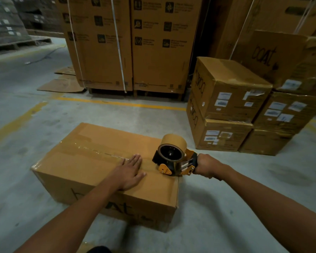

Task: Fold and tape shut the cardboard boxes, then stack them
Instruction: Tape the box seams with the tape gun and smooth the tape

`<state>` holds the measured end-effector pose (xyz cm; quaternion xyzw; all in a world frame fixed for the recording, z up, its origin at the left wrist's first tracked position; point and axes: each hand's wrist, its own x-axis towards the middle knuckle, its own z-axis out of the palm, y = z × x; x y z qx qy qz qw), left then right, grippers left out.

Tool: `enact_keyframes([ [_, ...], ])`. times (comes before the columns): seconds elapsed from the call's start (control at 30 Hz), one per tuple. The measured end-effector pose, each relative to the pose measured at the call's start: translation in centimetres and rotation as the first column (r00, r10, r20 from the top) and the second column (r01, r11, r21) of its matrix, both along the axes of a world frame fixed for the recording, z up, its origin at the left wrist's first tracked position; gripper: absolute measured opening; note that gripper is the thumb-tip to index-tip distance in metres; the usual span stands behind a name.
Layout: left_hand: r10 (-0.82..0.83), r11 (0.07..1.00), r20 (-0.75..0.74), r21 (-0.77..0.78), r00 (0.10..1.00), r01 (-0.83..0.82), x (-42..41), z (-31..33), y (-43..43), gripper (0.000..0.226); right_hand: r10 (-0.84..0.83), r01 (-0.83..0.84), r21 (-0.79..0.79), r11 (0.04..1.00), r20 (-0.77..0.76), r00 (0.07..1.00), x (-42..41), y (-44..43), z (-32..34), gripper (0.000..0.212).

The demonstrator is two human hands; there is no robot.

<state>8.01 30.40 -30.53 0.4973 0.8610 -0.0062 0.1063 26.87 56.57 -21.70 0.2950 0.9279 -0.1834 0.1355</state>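
Observation:
A closed cardboard box lies on the concrete floor in front of me, with a strip of tape running along its top seam. My left hand presses flat on the box top over the seam, fingers straight. My right hand grips the handle of an orange and black tape dispenser carrying a brown tape roll. The dispenser sits at the box's right top edge, just right of my left hand.
A stack of taped, labelled boxes stands to the right. Tall strapped cartons on pallets fill the back. Flat cardboard sheets lie on the floor at back left. Yellow floor lines cross beyond the box.

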Motion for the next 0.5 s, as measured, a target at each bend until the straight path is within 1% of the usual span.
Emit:
enact_keyframes([
  [0.1, 0.029, 0.999, -0.01, -0.035, 1.0, -0.029, 0.9, 0.3, 0.8, 0.082, 0.007, -0.007, 0.009, 1.0, -0.004, 1.0, 0.6, 0.1, -0.2, 0.006],
  [0.17, 0.048, 0.998, 0.004, -0.033, 0.999, -0.047, 1.6, 0.4, 1.4, 0.076, 0.016, -0.016, 0.02, 1.0, -0.004, 1.0, 0.3, -0.2, 0.1, 0.01],
  [0.27, -0.028, 1.0, 0.039, 0.012, 0.999, 0.028, 3.4, 0.6, 2.9, 0.067, 0.034, -0.034, 0.049, 0.998, 0.007, 0.999, -0.2, -0.4, 0.5, 0.016],
  [0.33, -0.099, 0.994, 0.045, 0.054, 0.994, 0.097, 4.9, 0.5, 4.1, 0.062, 0.039, -0.04, 0.059, 0.997, 0.015, 0.999, -0.3, -0.3, 0.7, 0.014],
  [0.4, -0.112, 0.989, 0.025, 0.095, 0.993, 0.109, 5.7, 0.3, 4.7, 0.062, 0.057, -0.057, 0.064, 0.996, 0.007, 0.998, -0.1, 0.0, 0.8, 0.013],
  [0.5, -0.097, 0.992, 0.02, 0.088, 0.995, 0.095, 5.7, 0.3, 4.7, 0.066, 0.061, -0.06, 0.032, 0.998, -0.02, 0.998, 0.6, 0.9, 0.2, 0.012],
])
